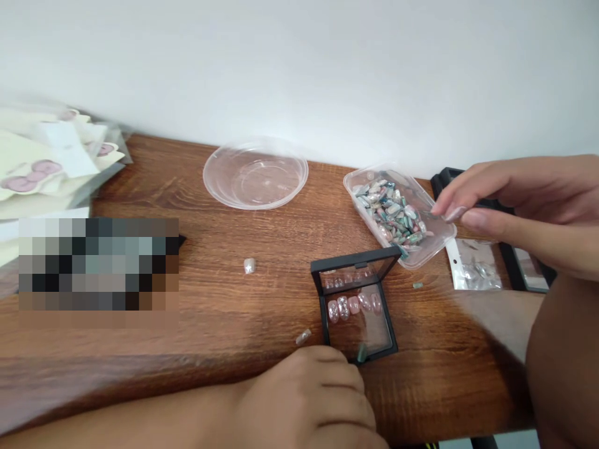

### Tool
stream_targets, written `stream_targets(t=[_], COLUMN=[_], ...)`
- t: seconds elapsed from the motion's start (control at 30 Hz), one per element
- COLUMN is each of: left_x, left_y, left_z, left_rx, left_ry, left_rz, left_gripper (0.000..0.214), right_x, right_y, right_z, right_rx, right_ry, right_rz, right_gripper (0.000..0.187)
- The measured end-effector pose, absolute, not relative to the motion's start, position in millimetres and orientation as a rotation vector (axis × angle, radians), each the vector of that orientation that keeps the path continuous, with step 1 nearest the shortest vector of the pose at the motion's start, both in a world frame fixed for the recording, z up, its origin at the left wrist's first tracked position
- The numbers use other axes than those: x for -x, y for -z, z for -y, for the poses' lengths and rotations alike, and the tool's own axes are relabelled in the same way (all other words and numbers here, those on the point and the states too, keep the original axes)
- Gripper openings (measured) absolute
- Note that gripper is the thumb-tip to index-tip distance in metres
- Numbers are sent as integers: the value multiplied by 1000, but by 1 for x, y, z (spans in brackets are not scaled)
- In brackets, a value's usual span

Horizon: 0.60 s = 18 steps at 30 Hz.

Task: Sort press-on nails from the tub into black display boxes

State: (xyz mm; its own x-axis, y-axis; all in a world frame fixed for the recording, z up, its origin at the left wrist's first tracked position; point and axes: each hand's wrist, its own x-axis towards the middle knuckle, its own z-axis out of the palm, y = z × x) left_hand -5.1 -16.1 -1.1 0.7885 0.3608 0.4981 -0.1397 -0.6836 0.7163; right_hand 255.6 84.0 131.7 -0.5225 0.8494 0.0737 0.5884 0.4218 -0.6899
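Observation:
My right hand (510,206) is raised at the right, thumb and fingers pinched on a shiny pinkish false nail (455,214). Behind its fingertips stands a clear plastic tub (428,249) heaped with false nails (393,209) in green, silver and pink. My left hand (309,399) lies on the table at the bottom, fingers curled under, so whatever they hold is hidden. Just beyond it is a black-framed display case (393,324), lid propped up, with a row of pink and silver false nails (354,305) inside. A green false nail (362,353) sits by the case's front edge.
Loose false nails lie on the wooden table (201,287): a pale one (249,266), a clear one (304,337) and a green one (418,285). A round clear bowl (256,193) stands near the wall. Bagged cards (42,156) are left; a small plastic packet (477,265) is right.

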Motion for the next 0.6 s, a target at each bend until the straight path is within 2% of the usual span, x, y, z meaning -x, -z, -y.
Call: stream_targets(t=[0.07,0.23,0.4,0.6], left_x=[4,4,3,0], left_y=[1,3,9,10], left_z=[16,21,25,23], left_rx=[-2207,-2302,-2315,-2240], left_ry=[-819,-814,-841,-872], left_rz=[-159,-125,-54,-26], left_gripper=[16,14,23,12], right_x=[-249,-231,-217,-210], right_y=[-133,-127,-122,-104], right_z=[-79,-70,-48,-12], right_rx=[1191,1063,1000,911], right_ry=[-950,-1037,-1174,-1223], right_rz=[2124,1932,1815,1758], right_gripper=[6,7,8,4])
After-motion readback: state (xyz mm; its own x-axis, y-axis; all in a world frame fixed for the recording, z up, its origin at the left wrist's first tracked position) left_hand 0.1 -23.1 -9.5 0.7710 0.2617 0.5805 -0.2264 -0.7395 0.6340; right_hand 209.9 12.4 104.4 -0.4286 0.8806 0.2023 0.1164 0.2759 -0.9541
